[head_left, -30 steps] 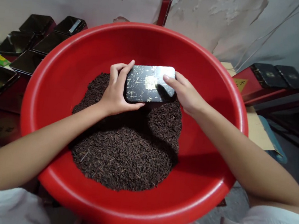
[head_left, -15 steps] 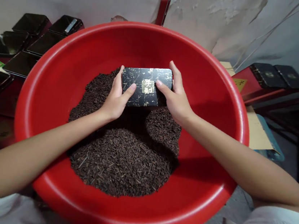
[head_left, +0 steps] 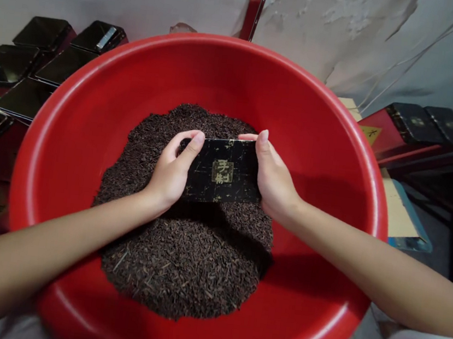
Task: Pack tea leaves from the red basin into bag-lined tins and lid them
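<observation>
Between my two hands is a black rectangular lid (head_left: 225, 183) with gold flecks and a small gold label, held above a heap of dark dried leaves (head_left: 182, 263). My left hand (head_left: 175, 168) grips its left end, thumb along the upper left corner. At the right end, my right hand (head_left: 275, 178) holds it with the thumb pointing up and fingertips behind the top edge. The leaves lie in a large red basin (head_left: 297, 332). Whatever is under the lid is hidden.
Several dark open tins (head_left: 24, 98) stand left of the basin. Two red tins with black lids (head_left: 411, 123) lie at the right, near a piece of cardboard (head_left: 398, 212). A wall with peeling paint and a dark red post (head_left: 255, 8) rises behind.
Both hands have come down and closer with the black lid, whose face now tilts more toward me and looks darker. The right thumb has moved from its face to its right edge.
</observation>
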`<action>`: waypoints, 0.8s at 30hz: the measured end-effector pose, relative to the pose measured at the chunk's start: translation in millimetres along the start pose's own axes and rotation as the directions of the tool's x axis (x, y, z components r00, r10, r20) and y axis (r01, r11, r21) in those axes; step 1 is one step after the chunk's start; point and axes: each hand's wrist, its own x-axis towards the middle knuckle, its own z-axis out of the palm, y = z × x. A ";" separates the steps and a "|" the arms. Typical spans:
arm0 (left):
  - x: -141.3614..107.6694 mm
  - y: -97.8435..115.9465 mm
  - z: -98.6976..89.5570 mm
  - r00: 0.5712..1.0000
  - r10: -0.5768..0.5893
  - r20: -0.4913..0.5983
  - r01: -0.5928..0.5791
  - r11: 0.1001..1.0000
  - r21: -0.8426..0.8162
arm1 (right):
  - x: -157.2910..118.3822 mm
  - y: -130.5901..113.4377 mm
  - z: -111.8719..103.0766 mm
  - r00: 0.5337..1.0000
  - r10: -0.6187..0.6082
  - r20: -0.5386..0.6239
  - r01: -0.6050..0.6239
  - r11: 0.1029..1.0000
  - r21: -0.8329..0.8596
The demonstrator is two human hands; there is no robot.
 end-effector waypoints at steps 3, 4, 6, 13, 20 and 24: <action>-6.0 -0.1 2.5 0.998 -0.048 -0.029 0.047 0.998 -0.036 | -3.2 -0.1 2.4 1.000 0.025 0.009 -0.025 1.000 0.018; -7.1 -0.1 2.8 0.998 -0.048 -0.036 0.047 0.998 -0.031 | -2.8 0.2 2.2 1.000 0.025 0.018 -0.025 1.000 0.018; -8.9 0.2 2.9 0.998 -0.040 -0.045 0.040 0.999 -0.006 | -1.9 1.0 1.0 1.000 0.013 0.014 -0.013 1.000 0.009; 0.0 -3.5 0.6 0.995 0.073 -0.063 -0.063 0.987 0.147 | 2.9 2.6 0.4 0.997 -0.078 -0.023 0.076 0.993 -0.089; 19.0 9.6 -4.8 0.895 0.430 0.124 -0.441 0.803 0.401 | 25.7 8.3 0.4 0.981 -0.194 -0.027 0.184 0.961 -0.209; 21.4 15.1 -9.0 0.761 0.392 0.517 -0.632 0.626 0.456 | 13.5 5.2 -7.2 0.829 -0.552 0.086 0.539 0.750 -0.383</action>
